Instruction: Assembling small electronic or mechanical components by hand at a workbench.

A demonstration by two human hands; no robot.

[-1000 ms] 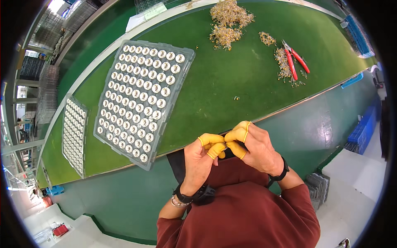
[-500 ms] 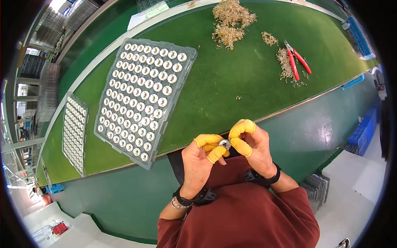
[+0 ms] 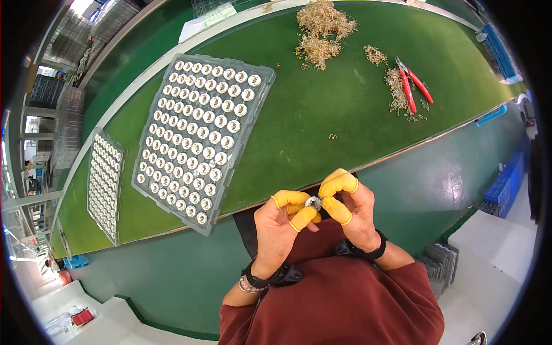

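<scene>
Yellow finger cots cover several fingertips on both my hands. In the pinched fingers of my left hand [image 3: 282, 224] is a small round white-and-metal part [image 3: 313, 202], held in front of my body near the bench edge. The thumb and forefinger of my right hand [image 3: 355, 210] press together at the right side of this part. Whatever lies between those right fingertips is too small to make out. Ahead and left, a clear plastic tray [image 3: 257, 95] holds rows of similar round white parts.
A second filled tray [image 3: 118, 190] lies farther left on the green bench [image 3: 287, 126]. Piles of tiny wire-legged components [image 3: 325, 26] sit at the far side. Red-handled cutting pliers [image 3: 409, 95] rest on a smaller heap at right. One loose component [image 3: 332, 137] lies nearer me.
The round part has tilted slightly between my fingers, showing a darker metal face. My hands have shifted very little, and the trays and pliers stay in place.
</scene>
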